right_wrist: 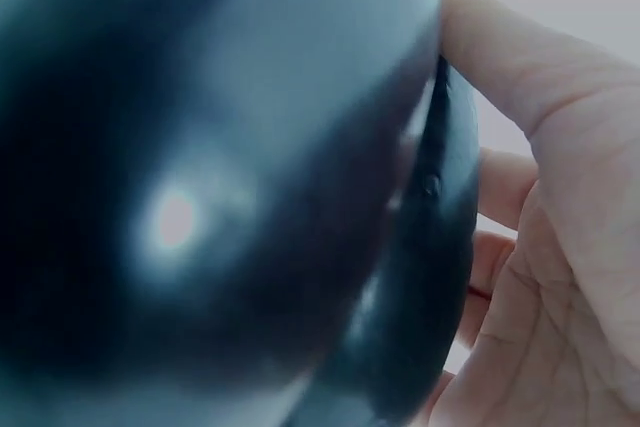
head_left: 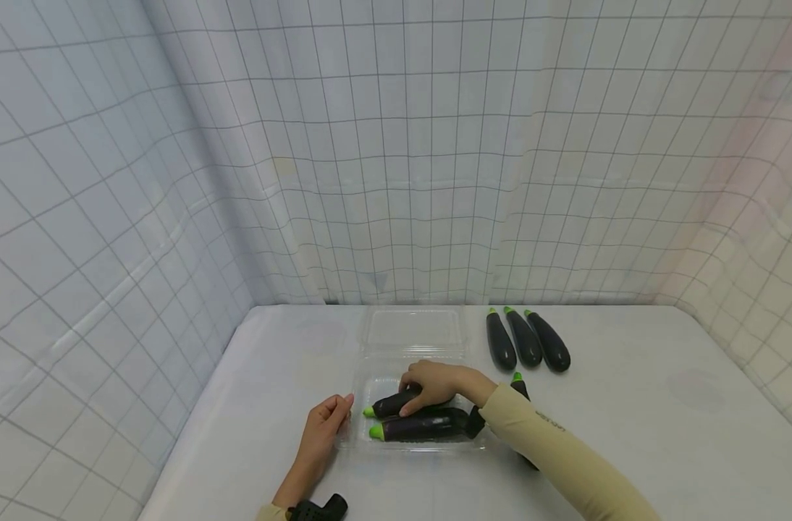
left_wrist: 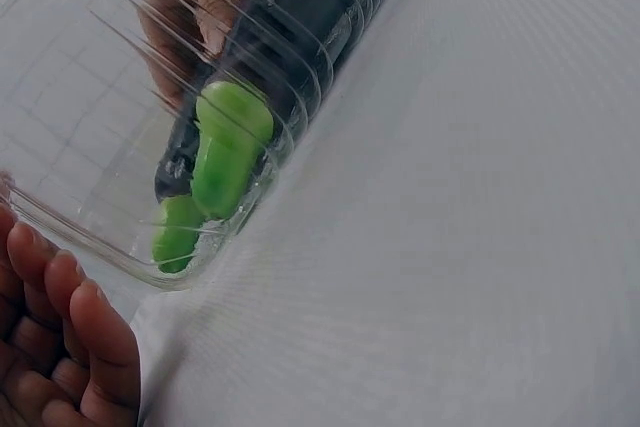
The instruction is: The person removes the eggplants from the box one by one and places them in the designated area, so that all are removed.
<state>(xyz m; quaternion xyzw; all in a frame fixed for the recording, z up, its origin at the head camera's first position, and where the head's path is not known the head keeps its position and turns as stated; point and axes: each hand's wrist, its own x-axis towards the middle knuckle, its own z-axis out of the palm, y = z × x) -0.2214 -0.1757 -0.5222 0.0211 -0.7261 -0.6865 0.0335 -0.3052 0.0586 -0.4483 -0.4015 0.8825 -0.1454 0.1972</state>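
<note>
A clear plastic clamshell container [head_left: 435,446] lies with its lid [head_left: 414,329] folded open to the back. Inside, two dark eggplants rest side by side, green stems to the left: a rear eggplant [head_left: 388,406] and a front eggplant [head_left: 428,425]. My right hand [head_left: 430,381] reaches in from the right and grips the rear one, thumb on its near side. In the right wrist view, the front eggplant [right_wrist: 200,197] fills the foreground, with the held one [right_wrist: 440,207] against my palm. At the container's left rim, my left hand [head_left: 327,422] pinches the edge, fingers curled.
Three eggplants [head_left: 525,340] lie in a row at the back right of the white table [head_left: 630,405]. Another eggplant [head_left: 519,385] is partly covered by my right forearm. A black wrist device [head_left: 318,509] sits on my left wrist. White grid-patterned curtains [head_left: 396,145] surround the table.
</note>
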